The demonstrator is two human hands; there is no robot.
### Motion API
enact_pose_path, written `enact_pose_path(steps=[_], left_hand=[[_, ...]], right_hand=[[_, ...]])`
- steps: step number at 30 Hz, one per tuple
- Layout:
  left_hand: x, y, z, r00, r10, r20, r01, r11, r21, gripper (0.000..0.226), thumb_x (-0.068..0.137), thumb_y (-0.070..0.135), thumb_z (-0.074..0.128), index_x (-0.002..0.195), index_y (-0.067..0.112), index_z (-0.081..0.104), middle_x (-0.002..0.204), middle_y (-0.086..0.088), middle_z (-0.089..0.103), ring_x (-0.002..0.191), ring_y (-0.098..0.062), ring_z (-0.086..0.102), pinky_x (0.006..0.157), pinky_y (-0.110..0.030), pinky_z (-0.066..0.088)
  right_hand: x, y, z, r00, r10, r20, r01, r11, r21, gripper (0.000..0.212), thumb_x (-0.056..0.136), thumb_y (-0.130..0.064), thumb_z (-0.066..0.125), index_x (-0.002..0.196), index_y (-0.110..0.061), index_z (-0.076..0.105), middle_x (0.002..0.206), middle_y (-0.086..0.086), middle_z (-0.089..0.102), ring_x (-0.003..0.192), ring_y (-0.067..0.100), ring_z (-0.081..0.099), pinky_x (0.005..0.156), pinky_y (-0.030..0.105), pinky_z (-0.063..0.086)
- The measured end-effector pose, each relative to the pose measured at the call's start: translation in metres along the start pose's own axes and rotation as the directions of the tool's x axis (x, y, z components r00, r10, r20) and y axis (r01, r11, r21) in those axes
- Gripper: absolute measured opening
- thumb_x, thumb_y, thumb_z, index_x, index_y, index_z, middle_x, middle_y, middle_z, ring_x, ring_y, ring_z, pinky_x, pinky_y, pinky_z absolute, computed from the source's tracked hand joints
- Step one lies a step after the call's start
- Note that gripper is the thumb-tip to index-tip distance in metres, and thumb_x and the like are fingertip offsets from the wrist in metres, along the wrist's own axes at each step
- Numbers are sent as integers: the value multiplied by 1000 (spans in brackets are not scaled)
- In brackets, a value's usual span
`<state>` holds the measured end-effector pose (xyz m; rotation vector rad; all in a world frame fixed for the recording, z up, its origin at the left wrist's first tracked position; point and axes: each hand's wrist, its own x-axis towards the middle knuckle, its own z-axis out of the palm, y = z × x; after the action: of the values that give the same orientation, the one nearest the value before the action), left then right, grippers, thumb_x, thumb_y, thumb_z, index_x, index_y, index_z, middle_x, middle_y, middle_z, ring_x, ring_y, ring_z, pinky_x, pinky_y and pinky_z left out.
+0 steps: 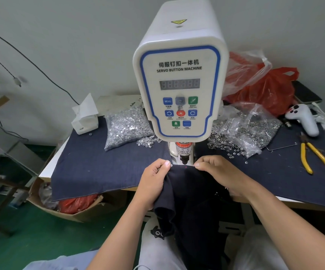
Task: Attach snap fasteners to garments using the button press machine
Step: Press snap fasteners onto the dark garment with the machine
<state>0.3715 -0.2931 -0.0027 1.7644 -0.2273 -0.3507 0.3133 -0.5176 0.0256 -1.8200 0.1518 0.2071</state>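
Note:
A white servo button machine (180,78) stands in the middle of the table, its press head (184,152) just above a dark navy garment (188,195). My left hand (153,182) pinches the garment's top edge on the left, beside a small silver snap (171,165). At the right of that edge my right hand (218,172) pinches the cloth. The edge is stretched between both hands under the press head, and a red laser dot (186,167) lies on it. The rest of the garment hangs down over my lap.
A bag of silver snap caps (126,127) lies left of the machine, a bag of snap rings (245,129) right of it, on a dark blue cloth (99,168). Yellow pliers (317,156), a white controller (303,117), red plastic bags (264,88), a tissue box (84,119) surround them.

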Motion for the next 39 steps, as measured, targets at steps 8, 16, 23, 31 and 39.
enact_pose_path(steps=[8, 16, 23, 31, 39], left_hand=[[-1, 3, 1, 996, -91, 21, 92, 992, -87, 35, 108, 31, 53, 73, 25, 57, 77, 2, 50, 78, -14, 44, 75, -34, 39], [-4, 4, 1, 995, -98, 29, 101, 989, -108, 30, 102, 37, 52, 75, 24, 53, 79, -1, 47, 80, -17, 40, 76, -38, 36], [-3, 2, 2, 995, -98, 31, 101, 988, -115, 28, 96, 43, 53, 75, 25, 53, 78, 0, 47, 79, -15, 41, 76, -38, 37], [-2, 0, 3, 992, -124, 38, 128, 982, -138, 29, 96, 44, 53, 85, 18, 62, 87, -4, 55, 86, -20, 47, 80, -40, 40], [-2, 0, 3, 993, -114, 39, 119, 983, -143, 28, 101, 39, 52, 83, 18, 60, 85, -5, 52, 85, -20, 45, 79, -40, 39]], right_hand=[[-1, 3, -1, 1000, 5, -8, -4, 994, 112, 26, 99, -23, 55, 94, -22, 81, 95, 3, 80, 91, 14, 74, 84, 28, 55], [-3, 6, 0, 999, -9, -35, 13, 992, 123, 27, 99, -23, 54, 97, -21, 81, 93, 1, 79, 87, 9, 72, 81, 28, 51], [-3, 8, 3, 998, -18, -57, 25, 992, 125, 26, 98, -25, 55, 96, -21, 80, 95, 2, 79, 89, 9, 71, 84, 29, 52], [-4, 6, 4, 996, -14, -94, 23, 995, 102, 26, 100, -18, 55, 92, -19, 80, 95, -7, 79, 92, 4, 69, 91, 30, 49], [-5, 3, 4, 996, -7, -94, 18, 993, 120, 27, 100, -16, 55, 92, -18, 80, 91, -4, 79, 87, 6, 69, 86, 29, 49]])
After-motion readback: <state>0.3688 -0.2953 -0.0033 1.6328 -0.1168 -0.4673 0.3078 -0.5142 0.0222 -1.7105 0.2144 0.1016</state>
